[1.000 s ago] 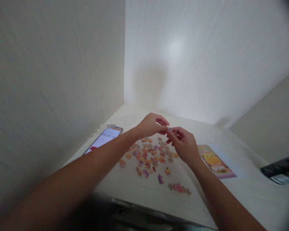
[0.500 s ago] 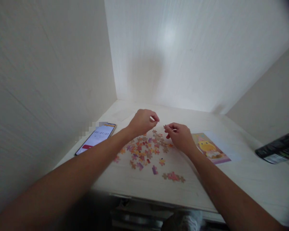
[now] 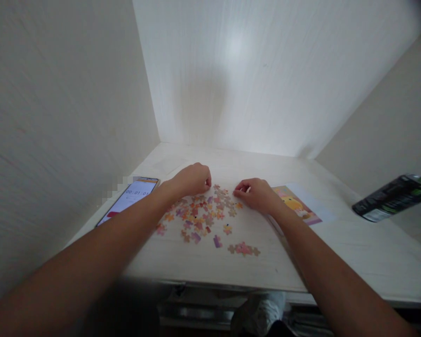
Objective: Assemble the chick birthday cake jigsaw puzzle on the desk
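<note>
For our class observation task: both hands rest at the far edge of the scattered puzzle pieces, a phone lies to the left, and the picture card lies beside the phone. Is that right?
Not quite. In the head view the picture card lies on the right, by the right hand, across from the phone. The rest stands.

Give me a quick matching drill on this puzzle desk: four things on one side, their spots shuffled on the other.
Things:
1. phone
2. picture card
3. joined strip of pieces
4. dark packet

Places:
A. nearest the desk's front edge
B. far right
C. against the left wall
D. just right of the right hand

Pairs: 1-C, 2-D, 3-A, 4-B
</note>
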Motion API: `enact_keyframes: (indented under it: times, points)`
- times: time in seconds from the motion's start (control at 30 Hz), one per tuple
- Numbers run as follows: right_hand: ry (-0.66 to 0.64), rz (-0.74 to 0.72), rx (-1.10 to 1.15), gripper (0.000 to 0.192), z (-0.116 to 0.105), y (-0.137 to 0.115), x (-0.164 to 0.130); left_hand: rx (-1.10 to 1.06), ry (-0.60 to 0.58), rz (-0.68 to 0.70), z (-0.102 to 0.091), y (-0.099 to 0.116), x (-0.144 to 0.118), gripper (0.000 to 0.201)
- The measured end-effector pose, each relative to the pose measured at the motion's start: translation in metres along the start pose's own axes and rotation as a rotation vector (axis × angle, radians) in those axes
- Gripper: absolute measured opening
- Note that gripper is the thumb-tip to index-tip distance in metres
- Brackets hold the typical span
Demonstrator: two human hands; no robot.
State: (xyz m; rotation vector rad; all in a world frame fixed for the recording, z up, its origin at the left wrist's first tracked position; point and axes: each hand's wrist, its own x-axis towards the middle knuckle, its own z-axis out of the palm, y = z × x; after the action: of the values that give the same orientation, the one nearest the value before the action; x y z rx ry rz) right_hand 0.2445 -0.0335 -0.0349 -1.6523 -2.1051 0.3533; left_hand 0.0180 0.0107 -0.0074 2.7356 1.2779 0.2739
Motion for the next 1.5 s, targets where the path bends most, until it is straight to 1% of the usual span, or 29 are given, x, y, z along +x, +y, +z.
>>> enact_keyframes:
  times: [0.1,0.2,0.23,0.3,0.4,0.5,0.6,0.73,0.8,0.9,0.97,1.07,1.17,1.2,1.27,1.33,1.4,1.5]
  points:
    - [0.083,-0.011,-0.032,0.013,0.0,-0.002,0.0,0.011,-0.037,0.022,-0.003,0.0,-0.001,0.017]
    - [0.211,-0.021,0.003,0.016,0.0,-0.003,0.001,0.004,-0.06,0.046,-0.007,0.001,-0.001,0.019]
    - [0.235,-0.03,0.022,0.017,0.0,-0.004,0.001,0.0,-0.069,0.052,-0.009,0.002,-0.002,0.019]
    - [0.246,-0.052,0.062,0.013,0.001,-0.005,0.0,-0.013,-0.105,0.071,-0.012,0.006,-0.005,0.016]
    - [0.244,-0.068,0.106,0.009,0.002,-0.006,-0.002,-0.087,-0.219,0.146,-0.015,0.019,-0.011,0.013]
    - [0.268,-0.057,0.127,0.011,0.002,-0.007,-0.003,-0.161,-0.326,0.222,-0.013,0.031,-0.017,0.017]
    - [0.317,-0.044,0.158,0.013,0.002,-0.006,-0.003,-0.175,-0.349,0.265,-0.009,0.036,-0.019,0.015]
    - [0.4,-0.051,0.228,0.013,0.003,-0.004,-0.001,-0.218,-0.366,0.297,-0.005,0.035,-0.018,0.014]
    - [0.41,-0.039,0.25,0.012,0.004,-0.002,-0.001,-0.245,-0.388,0.32,-0.004,0.035,-0.017,0.014]
    - [0.364,-0.02,0.226,0.012,0.004,-0.001,-0.001,-0.263,-0.421,0.364,-0.007,0.038,-0.016,0.017]
    - [0.309,-0.02,0.193,0.013,0.002,-0.001,-0.001,-0.254,-0.424,0.35,-0.014,0.037,-0.016,0.023]
    - [0.234,-0.041,0.159,0.015,-0.003,-0.002,-0.002,-0.233,-0.371,0.237,-0.033,0.022,-0.017,0.027]
    - [0.171,-0.077,0.149,0.016,-0.009,-0.006,-0.005,-0.182,-0.308,0.083,-0.049,-0.005,-0.02,0.023]
    - [0.152,-0.087,0.149,0.016,-0.011,-0.007,-0.006,-0.144,-0.303,0.031,-0.052,-0.014,-0.022,0.026]
    - [0.11,-0.103,0.141,0.015,-0.014,-0.01,-0.007,-0.065,-0.324,-0.06,-0.053,-0.028,-0.025,0.033]
    - [0.05,-0.105,0.132,0.015,-0.015,-0.011,-0.008,-0.001,-0.345,-0.107,-0.049,-0.036,-0.027,0.039]
    - [-0.027,-0.098,0.129,0.015,-0.014,-0.011,-0.009,0.024,-0.341,-0.114,-0.043,-0.038,-0.027,0.04]
    - [-0.117,-0.109,0.125,0.016,-0.009,-0.008,-0.008,-0.015,-0.333,-0.086,-0.035,-0.037,-0.025,0.036]
